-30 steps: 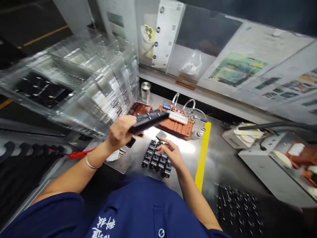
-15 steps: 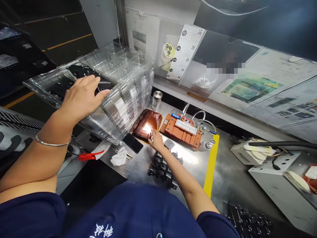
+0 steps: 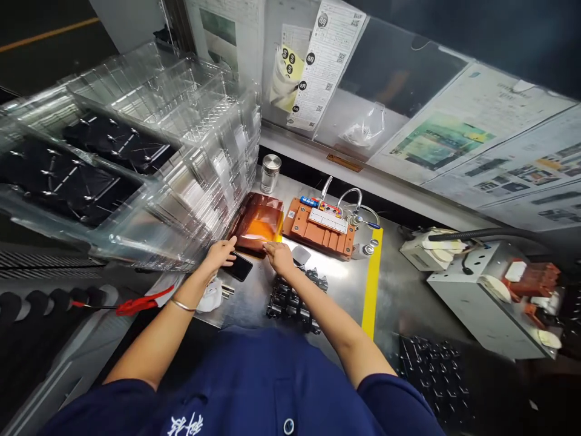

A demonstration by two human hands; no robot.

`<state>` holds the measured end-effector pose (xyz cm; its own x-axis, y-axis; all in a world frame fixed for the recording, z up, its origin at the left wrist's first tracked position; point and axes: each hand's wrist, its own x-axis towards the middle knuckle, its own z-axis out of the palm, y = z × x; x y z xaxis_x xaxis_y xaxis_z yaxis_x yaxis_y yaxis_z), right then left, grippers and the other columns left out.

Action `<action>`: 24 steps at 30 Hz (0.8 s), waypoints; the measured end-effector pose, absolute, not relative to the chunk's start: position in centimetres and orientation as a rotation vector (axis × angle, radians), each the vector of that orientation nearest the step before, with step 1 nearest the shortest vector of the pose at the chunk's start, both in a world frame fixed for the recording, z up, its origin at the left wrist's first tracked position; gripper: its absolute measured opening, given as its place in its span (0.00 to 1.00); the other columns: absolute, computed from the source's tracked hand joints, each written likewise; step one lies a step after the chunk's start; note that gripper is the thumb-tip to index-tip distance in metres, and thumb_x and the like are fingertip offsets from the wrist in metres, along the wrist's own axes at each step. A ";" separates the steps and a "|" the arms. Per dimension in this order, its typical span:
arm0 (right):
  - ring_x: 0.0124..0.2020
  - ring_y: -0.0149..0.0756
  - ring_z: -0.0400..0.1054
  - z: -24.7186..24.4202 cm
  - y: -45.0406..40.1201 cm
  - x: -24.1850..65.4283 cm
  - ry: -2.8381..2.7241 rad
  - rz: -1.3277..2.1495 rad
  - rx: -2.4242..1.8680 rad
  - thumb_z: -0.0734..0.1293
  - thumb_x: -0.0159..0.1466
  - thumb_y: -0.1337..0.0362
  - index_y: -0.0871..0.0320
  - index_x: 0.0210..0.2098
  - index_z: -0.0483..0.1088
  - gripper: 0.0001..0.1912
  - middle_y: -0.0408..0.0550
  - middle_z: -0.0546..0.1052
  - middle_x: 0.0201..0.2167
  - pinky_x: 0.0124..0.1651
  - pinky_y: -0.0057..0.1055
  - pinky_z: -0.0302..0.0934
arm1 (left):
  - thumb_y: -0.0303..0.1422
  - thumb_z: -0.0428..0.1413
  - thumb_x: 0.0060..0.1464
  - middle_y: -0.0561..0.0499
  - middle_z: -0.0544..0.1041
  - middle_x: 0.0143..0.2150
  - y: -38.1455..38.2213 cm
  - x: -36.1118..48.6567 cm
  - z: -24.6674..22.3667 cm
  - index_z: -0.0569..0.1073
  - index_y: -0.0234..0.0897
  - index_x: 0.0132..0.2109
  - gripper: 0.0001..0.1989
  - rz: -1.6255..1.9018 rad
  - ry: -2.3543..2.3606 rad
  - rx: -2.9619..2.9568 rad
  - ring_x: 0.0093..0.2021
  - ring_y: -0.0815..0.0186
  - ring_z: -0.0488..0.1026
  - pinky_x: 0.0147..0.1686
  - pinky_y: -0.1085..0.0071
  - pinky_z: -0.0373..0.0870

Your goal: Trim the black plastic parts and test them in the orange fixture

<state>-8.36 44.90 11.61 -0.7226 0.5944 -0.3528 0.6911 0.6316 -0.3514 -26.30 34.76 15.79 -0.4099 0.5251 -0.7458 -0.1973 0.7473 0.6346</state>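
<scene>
A stack of amber, see-through film sheets [image 3: 258, 221] lies on the metal bench beside the clear trays. My right hand [image 3: 280, 259] is at its near right corner, thumb and fingers pinched on the edge of a film sheet. My left hand [image 3: 220, 254] is by the near left corner, fingers apart and holding nothing; whether it touches the film I cannot tell. Below the left hand lies a black phone [image 3: 239, 266]. Several black parts [image 3: 295, 303] sit under my right forearm. To the right of the film is an orange-brown fixture [image 3: 320, 233] with metal clamp handles.
Tall stacked clear plastic trays [image 3: 195, 194] at the left hold black parts. A glass jar [image 3: 270, 174] stands at the back. A white crumpled cloth [image 3: 210, 297] lies at the front. Yellow tape [image 3: 373, 284] crosses the bench. More black parts [image 3: 433, 375] lie lower right.
My left hand has come down from the black parts in the tray to the film's left corner. My right hand stays at the film's near edge. The view has turned.
</scene>
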 end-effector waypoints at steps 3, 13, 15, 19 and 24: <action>0.60 0.37 0.62 12.3 44.4 -7.7 2.695 -0.790 1.010 0.57 0.70 0.62 0.54 0.57 0.69 0.19 0.50 0.69 0.57 0.62 0.37 0.55 | 0.43 0.55 0.56 0.32 0.76 0.48 36.7 -26.7 13.0 0.69 0.30 0.42 0.18 0.981 1.528 0.000 0.39 0.59 0.79 0.38 0.65 0.76; 0.38 0.30 0.71 17.2 44.3 -7.2 2.678 -1.454 1.370 0.69 0.60 0.55 0.62 0.42 0.75 0.17 0.51 0.77 0.39 0.41 0.24 0.64 | 0.32 0.52 0.51 0.47 0.80 0.35 36.7 -22.5 15.8 0.77 0.35 0.36 0.10 0.919 1.596 1.230 0.36 0.62 0.77 0.43 0.66 0.72; 0.34 0.29 0.71 18.6 44.4 -6.9 2.614 -1.458 1.316 0.69 0.60 0.56 0.61 0.36 0.76 0.14 0.48 0.78 0.35 0.38 0.23 0.62 | 0.32 0.50 0.52 0.48 0.80 0.34 36.7 -22.2 16.6 0.78 0.37 0.34 0.12 0.839 1.590 1.462 0.34 0.63 0.76 0.41 0.68 0.71; 0.33 0.27 0.70 20.3 45.6 -5.2 2.485 -1.615 1.100 0.66 0.63 0.62 0.62 0.36 0.78 0.11 0.46 0.78 0.32 0.37 0.21 0.59 | 0.35 0.51 0.54 0.49 0.81 0.35 36.8 -21.8 17.1 0.79 0.38 0.37 0.13 0.806 1.436 1.514 0.35 0.63 0.77 0.40 0.70 0.71; 0.31 0.26 0.69 20.6 46.8 -3.0 2.377 -1.729 0.959 0.66 0.61 0.66 0.65 0.36 0.78 0.10 0.46 0.78 0.31 0.36 0.19 0.59 | 0.40 0.53 0.55 0.48 0.81 0.35 36.9 -20.7 16.7 0.80 0.38 0.37 0.13 0.862 1.327 1.483 0.36 0.63 0.77 0.40 0.70 0.72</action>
